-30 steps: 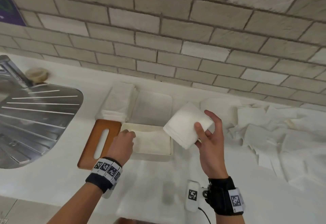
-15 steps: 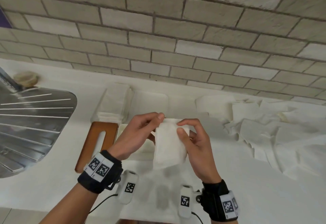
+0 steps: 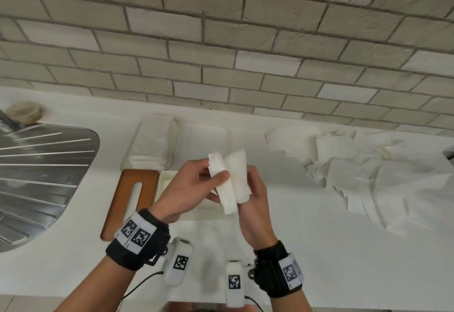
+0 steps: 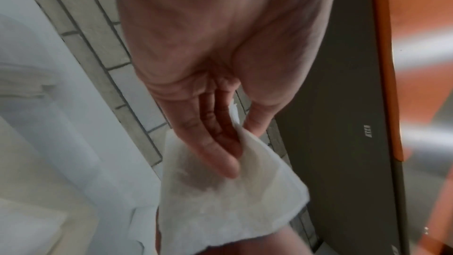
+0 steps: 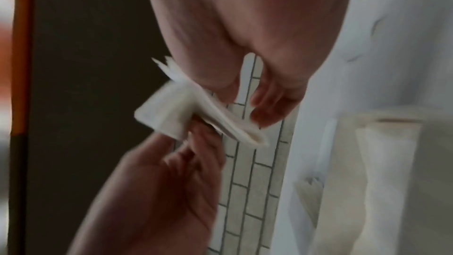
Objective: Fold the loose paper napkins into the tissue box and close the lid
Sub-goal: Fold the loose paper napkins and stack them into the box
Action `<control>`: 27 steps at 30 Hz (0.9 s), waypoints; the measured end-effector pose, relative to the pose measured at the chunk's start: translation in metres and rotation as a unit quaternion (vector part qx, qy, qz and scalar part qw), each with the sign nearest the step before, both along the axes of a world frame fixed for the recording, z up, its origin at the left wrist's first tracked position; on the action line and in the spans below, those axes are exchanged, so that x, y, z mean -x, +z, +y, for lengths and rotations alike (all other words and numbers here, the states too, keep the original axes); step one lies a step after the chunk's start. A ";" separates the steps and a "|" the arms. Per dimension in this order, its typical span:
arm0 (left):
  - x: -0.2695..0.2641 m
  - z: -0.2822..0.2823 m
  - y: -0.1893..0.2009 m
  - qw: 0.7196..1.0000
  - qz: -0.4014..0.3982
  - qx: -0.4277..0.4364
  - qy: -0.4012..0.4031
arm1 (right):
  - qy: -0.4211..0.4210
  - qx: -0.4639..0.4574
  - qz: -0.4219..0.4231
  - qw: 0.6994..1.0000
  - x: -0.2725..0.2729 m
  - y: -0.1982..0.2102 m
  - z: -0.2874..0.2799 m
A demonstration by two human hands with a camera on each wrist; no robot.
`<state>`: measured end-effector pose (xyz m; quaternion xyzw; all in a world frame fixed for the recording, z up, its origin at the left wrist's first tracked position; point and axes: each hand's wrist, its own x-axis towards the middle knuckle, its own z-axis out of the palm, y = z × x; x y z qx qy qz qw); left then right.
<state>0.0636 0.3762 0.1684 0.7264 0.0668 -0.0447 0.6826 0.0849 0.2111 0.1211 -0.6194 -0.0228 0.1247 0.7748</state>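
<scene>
Napkin [image 3: 231, 184], half folded lengthwise, is held up at mid-frame above the open tissue box [image 3: 165, 182], both grips pinching it. The left hand [image 3: 189, 188] clamps one flap under its thumb; the right hand [image 3: 254, 196] backs the other flap with its fingers. To fold well, I'd bring the long edges level before pressing the crease, then lay it flat in the box. The wooden lid [image 3: 127, 201] lies on the tabletop [image 3: 319, 250] left of the box; loose napkins [image 3: 363, 176] sprawl at right. No readable writing, only square coded markers on the wristbands.
</scene>
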 end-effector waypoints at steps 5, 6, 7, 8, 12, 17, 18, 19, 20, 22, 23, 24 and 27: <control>-0.001 0.017 -0.006 0.998 0.015 -0.038 -0.042 | 0.051 -0.027 0.063 0.996 0.001 -0.001 -0.005; 0.000 0.022 -0.007 0.999 0.018 -0.031 -0.034 | 0.037 0.016 0.024 0.999 -0.001 -0.005 -0.005; 0.001 0.029 -0.007 0.999 0.022 -0.020 -0.010 | 0.009 0.043 0.003 0.999 -0.003 -0.009 -0.007; 0.003 0.037 -0.007 0.999 0.021 -0.010 0.022 | -0.022 0.050 -0.002 0.999 -0.006 -0.012 -0.011; 0.006 0.069 -0.006 0.997 0.008 -0.001 0.076 | -0.066 0.037 -0.003 0.997 -0.015 -0.007 -0.029; -0.001 0.085 -0.029 0.995 -0.004 -0.031 0.100 | -0.058 0.041 0.003 0.997 -0.021 -0.012 -0.021; -0.003 0.086 -0.035 0.991 -0.015 -0.051 0.119 | -0.063 0.042 0.007 0.997 -0.024 -0.013 -0.017; -0.005 0.087 -0.043 0.987 -0.024 -0.071 0.142 | -0.065 0.048 0.006 0.997 -0.027 -0.016 -0.014; -0.006 0.088 -0.051 0.980 -0.032 -0.095 0.171 | -0.065 0.065 0.001 0.996 -0.029 -0.019 -0.010; -0.007 0.092 -0.061 0.959 -0.039 -0.160 0.230 | -0.056 0.103 -0.010 0.993 -0.036 -0.029 0.000; -0.006 0.095 -0.067 0.949 -0.036 -0.188 0.251 | -0.050 0.123 -0.009 0.991 -0.040 -0.036 0.006; -0.006 0.099 -0.072 0.940 -0.030 -0.212 0.265 | -0.043 0.146 -0.006 0.988 -0.043 -0.044 0.011; -0.001 0.116 -0.085 0.921 0.000 -0.272 0.279 | -0.015 0.241 -0.008 0.970 -0.054 -0.070 0.025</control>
